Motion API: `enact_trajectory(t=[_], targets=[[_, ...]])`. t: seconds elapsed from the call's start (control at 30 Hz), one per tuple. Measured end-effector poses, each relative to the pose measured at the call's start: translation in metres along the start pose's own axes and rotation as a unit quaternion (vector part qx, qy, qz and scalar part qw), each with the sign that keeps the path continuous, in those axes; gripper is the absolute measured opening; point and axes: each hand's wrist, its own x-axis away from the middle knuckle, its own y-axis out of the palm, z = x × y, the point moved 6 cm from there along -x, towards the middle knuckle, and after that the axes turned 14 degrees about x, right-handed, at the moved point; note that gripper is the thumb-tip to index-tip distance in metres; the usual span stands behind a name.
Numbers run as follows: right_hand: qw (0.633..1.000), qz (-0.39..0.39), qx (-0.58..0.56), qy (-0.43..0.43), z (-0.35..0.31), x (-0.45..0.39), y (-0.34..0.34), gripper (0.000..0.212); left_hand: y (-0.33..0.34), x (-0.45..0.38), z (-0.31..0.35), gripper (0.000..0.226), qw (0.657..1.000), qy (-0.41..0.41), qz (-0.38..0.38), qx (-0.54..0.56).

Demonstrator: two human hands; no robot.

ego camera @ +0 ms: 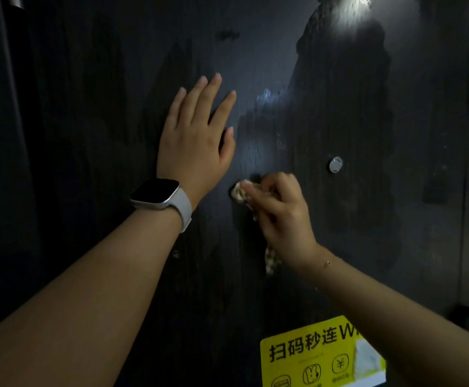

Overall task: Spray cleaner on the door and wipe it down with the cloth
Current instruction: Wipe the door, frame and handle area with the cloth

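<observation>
White-strapped smartwatch (162, 198), bare forearms

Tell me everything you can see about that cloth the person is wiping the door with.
The cloth is a small, crumpled rag, pale with darker speckles, soft-looking. The right hand grips it bunched in curled fingers and presses it on the dark door. One end pokes out past the fingertips; a tail hangs below the wrist. It sits left of the round silver peephole.
</observation>
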Motion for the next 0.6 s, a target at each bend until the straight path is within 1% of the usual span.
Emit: enact_trajectory(t=[0.07, 0.17, 0.23, 0.37, 0.43, 0.47, 0.53, 0.6], targets=[[0.996, -0.046, -0.049, -0.053, -0.018, 0.037, 0.005, 0.029, -0.001, -0.001, 0.0, 0.049, 1.0, -0.001, 0.001, 0.003], [0.969, -0.151, -0.096, -0.17, -0.046, 0.11, 0.012, 0.029, -0.001, 0.0, 0.0, 0.049, 1.0, -0.005, -0.001, 0.001], [0.956, -0.173, -0.092, -0.22, -0.049, 0.131, 0.014, 0.027, -0.001, 0.0, 0.001, 0.049, 1.0, -0.008, -0.006, -0.004], [0.932, -0.21, -0.099, -0.28, -0.039, 0.121, 0.014, 0.024, -0.002, -0.002, 0.001, 0.049, 1.0, -0.012, -0.017, -0.003], [0.93, -0.215, -0.108, -0.279, -0.028, 0.099, 0.01, 0.022, -0.002, -0.002, 0.001, 0.049, 1.0, -0.014, -0.018, -0.003], [0.937, -0.204, -0.107, -0.262, -0.019, 0.081, 0.006, 0.022, -0.002, -0.002, 0.001, 0.049, 1.0, -0.014, -0.016, 0.002], [0.963, -0.152, -0.091, -0.203, 0.005, 0.033, -0.004, 0.024, -0.003, -0.004, 0.0, 0.049, 1.0, -0.012, -0.01, 0.009], [0.987, -0.081, -0.052, -0.127, 0.036, -0.017, -0.013, 0.026, -0.003, -0.004, -0.001, 0.05, 1.0, -0.011, -0.01, 0.006]])
